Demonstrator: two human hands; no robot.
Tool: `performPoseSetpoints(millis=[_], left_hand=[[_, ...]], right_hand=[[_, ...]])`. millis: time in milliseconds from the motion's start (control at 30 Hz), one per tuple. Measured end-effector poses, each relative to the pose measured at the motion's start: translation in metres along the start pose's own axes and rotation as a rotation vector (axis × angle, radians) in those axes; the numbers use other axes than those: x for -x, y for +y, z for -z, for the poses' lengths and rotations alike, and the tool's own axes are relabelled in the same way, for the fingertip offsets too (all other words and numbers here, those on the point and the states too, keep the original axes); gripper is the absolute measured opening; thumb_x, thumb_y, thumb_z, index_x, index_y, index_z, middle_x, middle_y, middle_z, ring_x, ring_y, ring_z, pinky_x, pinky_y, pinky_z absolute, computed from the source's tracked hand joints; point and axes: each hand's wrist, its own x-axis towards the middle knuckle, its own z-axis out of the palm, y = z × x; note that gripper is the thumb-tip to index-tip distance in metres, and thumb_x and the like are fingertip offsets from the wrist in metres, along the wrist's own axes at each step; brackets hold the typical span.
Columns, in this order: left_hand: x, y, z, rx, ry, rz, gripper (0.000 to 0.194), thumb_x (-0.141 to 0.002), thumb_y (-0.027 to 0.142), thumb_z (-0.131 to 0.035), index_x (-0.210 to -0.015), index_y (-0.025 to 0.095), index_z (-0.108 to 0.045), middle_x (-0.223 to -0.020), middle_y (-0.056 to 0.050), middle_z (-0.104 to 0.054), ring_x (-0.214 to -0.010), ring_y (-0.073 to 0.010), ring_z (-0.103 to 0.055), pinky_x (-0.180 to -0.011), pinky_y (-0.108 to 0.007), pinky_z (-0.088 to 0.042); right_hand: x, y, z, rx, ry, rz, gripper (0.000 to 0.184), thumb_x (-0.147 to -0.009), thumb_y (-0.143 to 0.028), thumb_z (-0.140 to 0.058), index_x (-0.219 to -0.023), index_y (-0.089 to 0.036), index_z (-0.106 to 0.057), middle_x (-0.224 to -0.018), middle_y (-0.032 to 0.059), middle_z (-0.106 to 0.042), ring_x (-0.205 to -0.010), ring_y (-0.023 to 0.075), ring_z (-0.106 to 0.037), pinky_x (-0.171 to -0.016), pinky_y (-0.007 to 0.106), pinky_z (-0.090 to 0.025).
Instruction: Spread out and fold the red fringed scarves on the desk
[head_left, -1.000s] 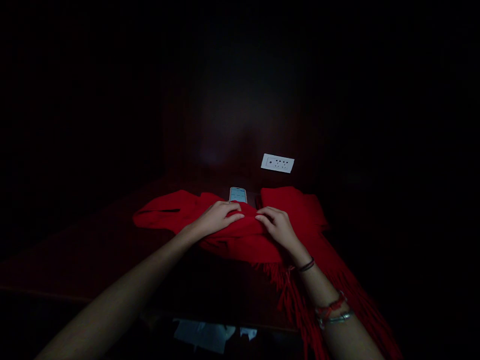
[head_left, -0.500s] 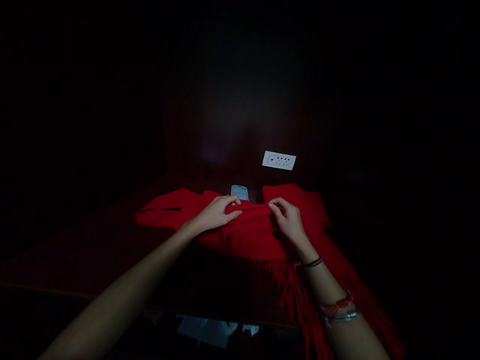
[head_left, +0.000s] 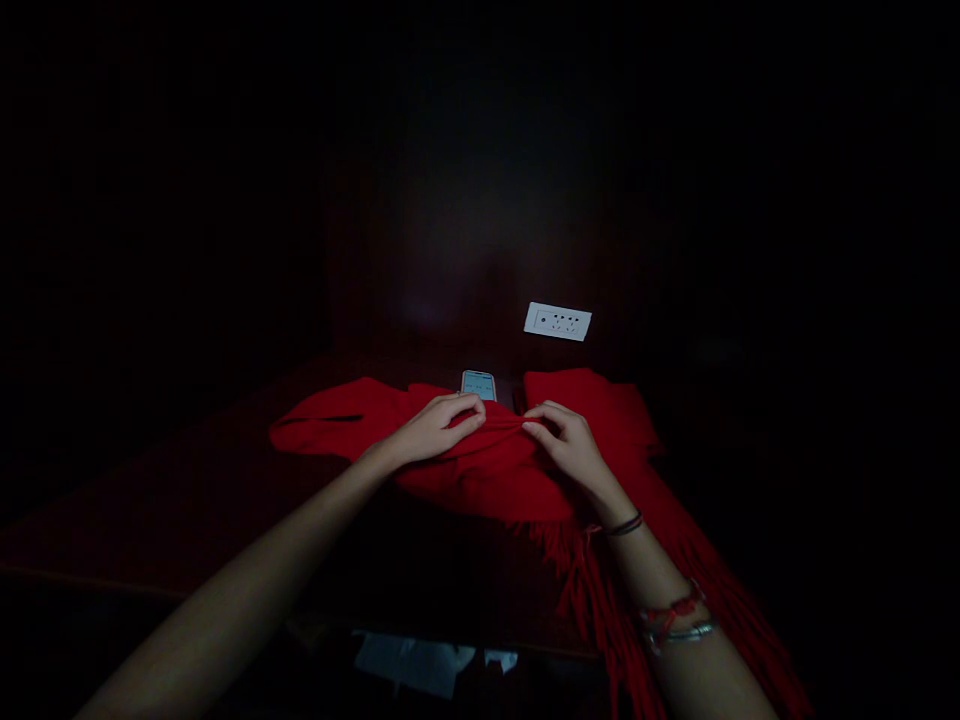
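Observation:
A red fringed scarf [head_left: 487, 490] lies bunched across the dark table, its long tassels hanging over the front edge on the right. My left hand [head_left: 439, 425] pinches a fold of it near the middle, thumb and fingertips close together. A short way to the right, my right hand [head_left: 566, 440] grips the same fold between thumb and fingers. Between the two hands the cloth is gathered into narrow creases. Just behind my left hand stands a phone [head_left: 478, 385] with a lit screen, its lower part hidden by the scarf and hand.
A white socket plate [head_left: 558, 321] is on the dark back wall. The table's front edge [head_left: 90, 580] runs across below my forearms. Under it, pale crumpled pieces [head_left: 420, 662] catch some light. The surroundings are very dark.
My right hand has moved slightly left, closer to my left hand. My left fingertips have closed on the fold, and the cloth between the hands is more bunched.

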Motion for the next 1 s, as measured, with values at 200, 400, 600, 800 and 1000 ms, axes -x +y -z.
performPoseSetpoints(millis=[200, 400, 600, 800, 1000], left_hand=[[0.004, -0.011, 0.006, 0.065, -0.074, 0.077, 0.013, -0.08, 0.023, -0.041, -0.085, 0.016, -0.049, -0.076, 0.0, -0.051, -0.067, -0.0096, -0.047, -0.063, -0.021, -0.038], [0.006, -0.021, 0.003, -0.064, -0.14, 0.033, 0.013, -0.075, 0.026, -0.049, -0.074, 0.015, -0.055, -0.072, 0.0, -0.051, -0.067, -0.0111, -0.046, -0.064, -0.023, -0.037], [-0.002, -0.006, -0.006, 0.022, 0.025, 0.032, 0.023, -0.083, 0.027, -0.039, -0.07, 0.014, -0.054, -0.071, -0.001, -0.053, -0.069, -0.0118, -0.047, -0.068, -0.024, -0.037], [-0.003, 0.008, -0.017, 0.055, 0.049, -0.05, 0.024, -0.084, 0.022, -0.036, -0.072, 0.014, -0.055, -0.076, -0.002, -0.055, -0.074, -0.0117, -0.049, -0.072, -0.024, -0.037], [-0.002, 0.007, -0.005, -0.063, 0.182, 0.02, 0.031, -0.084, 0.025, -0.034, -0.061, 0.014, -0.05, -0.066, -0.001, -0.05, -0.065, -0.0115, -0.046, -0.065, -0.024, -0.036]], right_hand=[[0.003, 0.01, 0.024, -0.143, -0.083, -0.136, 0.018, -0.07, -0.034, -0.055, -0.072, -0.016, -0.059, -0.07, 0.0009, -0.056, -0.067, 0.013, -0.051, -0.062, 0.024, -0.038], [0.009, 0.025, 0.039, -0.259, 0.002, -0.232, 0.022, -0.065, -0.036, -0.06, -0.073, -0.016, -0.058, -0.074, 0.0019, -0.057, -0.07, 0.0142, -0.052, -0.065, 0.027, -0.041], [0.002, -0.001, 0.028, 0.048, 0.004, 0.008, 0.048, -0.063, -0.038, -0.063, -0.106, -0.021, -0.052, -0.109, 0.0067, -0.051, -0.101, 0.0197, -0.045, -0.088, 0.036, -0.034], [-0.002, -0.017, 0.002, 0.135, -0.108, 0.044, 0.037, -0.072, -0.039, -0.054, -0.104, -0.02, -0.054, -0.102, 0.0061, -0.058, -0.097, 0.0193, -0.05, -0.091, 0.038, -0.031], [-0.002, -0.01, 0.004, -0.057, -0.124, -0.113, 0.026, -0.078, -0.035, -0.045, -0.069, -0.014, -0.058, -0.064, 0.0, -0.056, -0.061, 0.012, -0.05, -0.056, 0.022, -0.038]])
